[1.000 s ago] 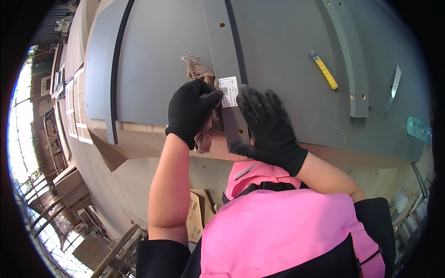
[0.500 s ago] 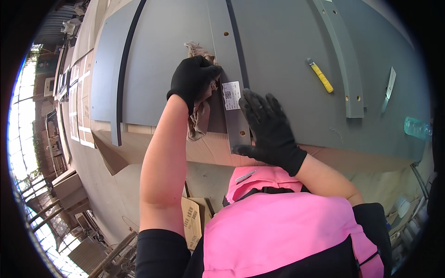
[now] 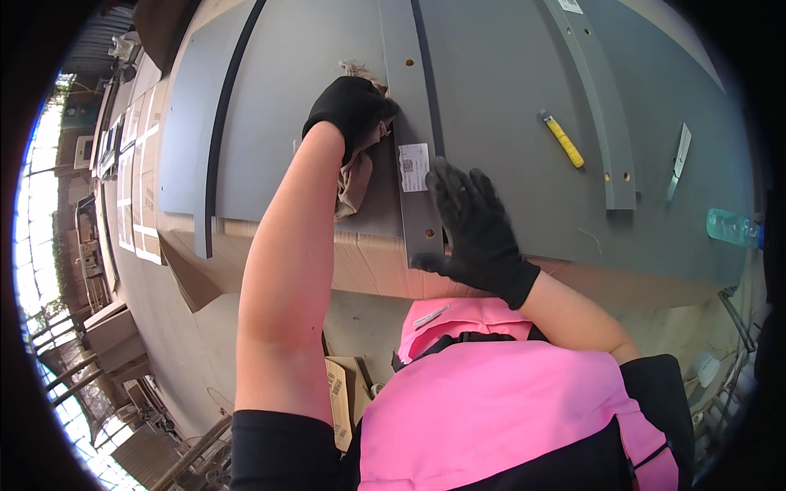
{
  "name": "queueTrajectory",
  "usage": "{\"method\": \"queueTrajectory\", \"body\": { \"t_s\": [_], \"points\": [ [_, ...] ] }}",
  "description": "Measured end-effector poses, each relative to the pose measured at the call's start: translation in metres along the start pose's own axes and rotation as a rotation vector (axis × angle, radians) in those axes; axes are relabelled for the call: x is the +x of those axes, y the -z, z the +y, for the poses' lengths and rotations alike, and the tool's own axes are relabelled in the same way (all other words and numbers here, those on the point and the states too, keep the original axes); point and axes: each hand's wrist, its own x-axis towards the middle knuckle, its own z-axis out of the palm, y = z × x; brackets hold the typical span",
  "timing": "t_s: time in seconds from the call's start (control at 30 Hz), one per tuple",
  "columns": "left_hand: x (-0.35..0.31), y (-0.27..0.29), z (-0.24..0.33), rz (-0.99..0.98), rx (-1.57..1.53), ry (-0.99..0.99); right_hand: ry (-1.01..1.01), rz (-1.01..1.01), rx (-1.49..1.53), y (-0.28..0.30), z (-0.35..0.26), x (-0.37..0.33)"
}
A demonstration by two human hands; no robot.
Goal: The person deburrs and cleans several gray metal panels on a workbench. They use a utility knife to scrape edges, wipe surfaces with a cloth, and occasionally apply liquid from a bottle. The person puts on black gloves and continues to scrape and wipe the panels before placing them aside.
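My left hand (image 3: 350, 113), in a black glove, is closed round a crumpled beige rag (image 3: 354, 184). It presses the rag against the left side of a long grey board strip (image 3: 413, 114), which has drilled holes and a white label (image 3: 414, 168). My right hand (image 3: 475, 229), gloved in black too, lies against the strip's right edge near its close end. Its fingers are stretched out, the thumb spread toward the strip's end. Beneath the strip are wide grey panels (image 3: 508, 82).
To the right lie a yellow-handled cutter (image 3: 562, 141), another grey strip (image 3: 598, 90), a silver blade-like tool (image 3: 679, 164) and a clear bottle (image 3: 731, 227). A narrow strip (image 3: 214, 147) lies at the left. Cardboard (image 3: 377, 260) sticks out under the panels' near edge.
My left hand has slid the rag farther away along the strip's left side. The right hand stays almost where it was at the strip's right edge.
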Motion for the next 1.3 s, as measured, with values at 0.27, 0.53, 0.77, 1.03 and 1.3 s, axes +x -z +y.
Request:
{"method": "queueTrajectory", "body": {
  "t_s": [0.27, 0.53, 0.77, 1.03, 1.3],
  "points": [
    [-0.148, -0.015, 0.021, 0.087, -0.251, 0.303, -0.002, 0.026, 0.008, -0.001, 0.002, -0.002],
    [-0.118, -0.025, 0.025, 0.520, -0.540, 0.099, 0.020, 0.057, -0.018, -0.006, 0.004, -0.004],
    [-0.185, -0.081, 0.063, 0.410, -0.440, 0.015, 0.029, 0.052, -0.042, -0.009, 0.005, -0.005],
    [-0.229, -0.072, 0.055, 0.448, -0.852, 0.434, 0.020, 0.054, -0.083, -0.010, 0.005, -0.005],
    [-0.194, -0.087, 0.042, 0.238, -0.523, -0.269, -0.042, -0.088, -0.091, -0.011, 0.006, -0.002]
  ]
}}
